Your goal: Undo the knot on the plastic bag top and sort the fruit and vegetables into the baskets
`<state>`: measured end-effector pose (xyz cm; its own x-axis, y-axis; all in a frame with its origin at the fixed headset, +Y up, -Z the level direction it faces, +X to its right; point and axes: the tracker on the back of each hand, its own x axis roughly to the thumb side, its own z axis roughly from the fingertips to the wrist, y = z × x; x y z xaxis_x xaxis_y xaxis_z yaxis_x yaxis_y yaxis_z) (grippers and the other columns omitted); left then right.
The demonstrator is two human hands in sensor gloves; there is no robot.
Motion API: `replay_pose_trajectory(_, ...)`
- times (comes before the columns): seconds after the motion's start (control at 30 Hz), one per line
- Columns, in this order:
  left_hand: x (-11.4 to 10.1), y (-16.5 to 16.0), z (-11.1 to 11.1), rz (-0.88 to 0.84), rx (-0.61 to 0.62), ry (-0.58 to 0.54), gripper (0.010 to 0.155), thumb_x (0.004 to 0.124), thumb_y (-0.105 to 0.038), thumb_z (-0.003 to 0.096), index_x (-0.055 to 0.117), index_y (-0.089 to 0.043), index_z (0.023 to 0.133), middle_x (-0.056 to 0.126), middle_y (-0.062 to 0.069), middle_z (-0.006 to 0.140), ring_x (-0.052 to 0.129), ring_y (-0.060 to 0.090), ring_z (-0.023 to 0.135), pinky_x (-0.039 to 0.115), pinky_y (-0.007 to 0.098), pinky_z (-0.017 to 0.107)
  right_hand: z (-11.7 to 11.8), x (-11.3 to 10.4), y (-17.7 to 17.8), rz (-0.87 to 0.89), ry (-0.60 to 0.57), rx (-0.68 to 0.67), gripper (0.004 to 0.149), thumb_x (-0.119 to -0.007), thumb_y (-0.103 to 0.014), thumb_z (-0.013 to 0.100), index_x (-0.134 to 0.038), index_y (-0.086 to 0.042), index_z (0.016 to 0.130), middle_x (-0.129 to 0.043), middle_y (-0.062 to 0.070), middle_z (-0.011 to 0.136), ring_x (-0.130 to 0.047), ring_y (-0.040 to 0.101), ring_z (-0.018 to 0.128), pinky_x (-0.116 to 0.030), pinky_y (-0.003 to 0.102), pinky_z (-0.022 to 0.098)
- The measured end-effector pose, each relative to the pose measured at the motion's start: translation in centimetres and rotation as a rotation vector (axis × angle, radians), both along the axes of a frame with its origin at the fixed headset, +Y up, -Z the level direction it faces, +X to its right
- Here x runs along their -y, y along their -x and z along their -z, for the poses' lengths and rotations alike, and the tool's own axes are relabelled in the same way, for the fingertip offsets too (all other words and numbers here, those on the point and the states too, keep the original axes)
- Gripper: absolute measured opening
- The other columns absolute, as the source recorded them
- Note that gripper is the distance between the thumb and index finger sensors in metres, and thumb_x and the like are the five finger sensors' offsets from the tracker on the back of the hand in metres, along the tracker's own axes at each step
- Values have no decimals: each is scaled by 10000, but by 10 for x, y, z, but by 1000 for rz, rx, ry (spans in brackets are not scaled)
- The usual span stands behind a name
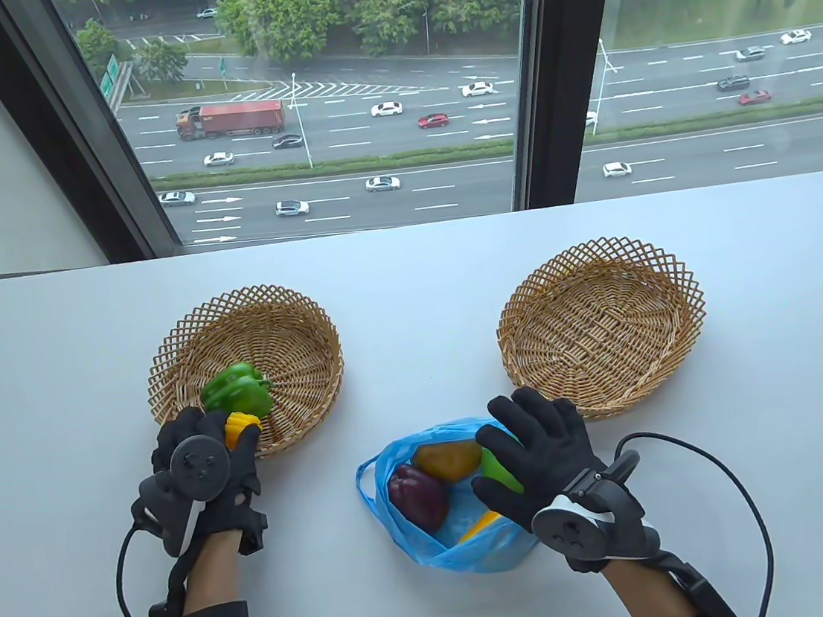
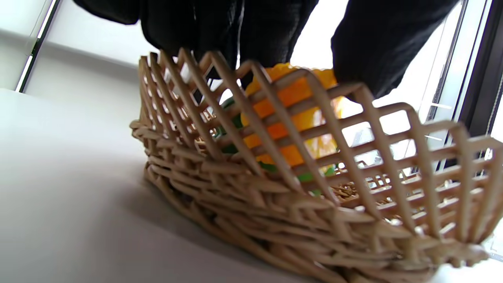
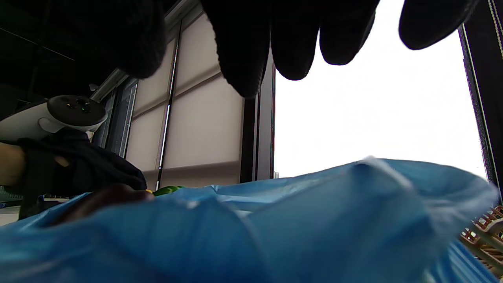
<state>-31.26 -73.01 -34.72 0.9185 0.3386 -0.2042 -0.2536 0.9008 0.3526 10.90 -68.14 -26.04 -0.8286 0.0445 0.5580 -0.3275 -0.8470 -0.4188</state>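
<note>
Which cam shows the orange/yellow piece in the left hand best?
Left wrist view: the orange piece fills the middle, seen through the left basket lattice under the fingers. Table view shows only a small part beside the left hand. Right wrist view: not discernible.

Your left hand (image 1: pixel 202 469) covers most of the yellow-orange pepper (image 1: pixel 240 425) at the left wicker basket's (image 1: pixel 293 323) 7 o'clock rim; you can't tell whether it touches the basket floor. In the left wrist view that pepper (image 2: pixel 290 114) and the green bell pepper (image 2: pixel 230 124) show only through the lattice, and the near weave is blurred. Your right hand (image 1: pixel 541 450) hides most of the green item (image 1: pixel 499 472) in the open blue plastic bag (image 1: pixel 449 555). A yellow piece (image 1: pixel 481 523) at the bag's 5 o'clock is half buried, unidentifiable. The right wrist view's bag (image 3: pixel 275 228) is a blur; fingertips (image 3: pixel 243 51) cut off at 12 o'clock.
</note>
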Motion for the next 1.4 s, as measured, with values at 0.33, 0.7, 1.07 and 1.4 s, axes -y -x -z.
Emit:
replay_pose_trajectory(0.33,6,10,1,-45,-38,24,621,836,-540,466,877,-155,951,607,177,1146,478,478,1028,481,674,679,0,0,1,4,3,-4,644,-765,-597,524,-797,-138,974,-646,201,1114,-617,542,1004,-568,760,628)
replay_pose_trajectory(0.7,-6,-12,-3,-58,112,-26,644,780,-548,477,784,-200,1018,641,146,1141,526,461,1031,492,670,689,0,0,0,20,0,-20,640,-763,-599,522,-804,-141,967,-655,197,1110,-634,535,1000,-580,751,630)
replay_pose_trajectory(1.07,-28,-72,-24,47,365,-110,664,781,-556,475,734,-233,1054,666,121,1139,555,439,1039,481,681,694,2,0,-2,44,30,-15,647,-759,-590,530,-759,-159,1012,-679,210,1095,-799,527,902,-643,703,629)
replay_pose_trajectory(1.4,-36,-109,-40,157,519,-159,680,781,-555,472,735,-212,1056,657,93,1155,540,412,1065,465,680,709,4,2,-2,27,57,-9,691,-770,-556,545,-630,-165,1097,-693,201,1088,-838,470,888,-670,665,631)
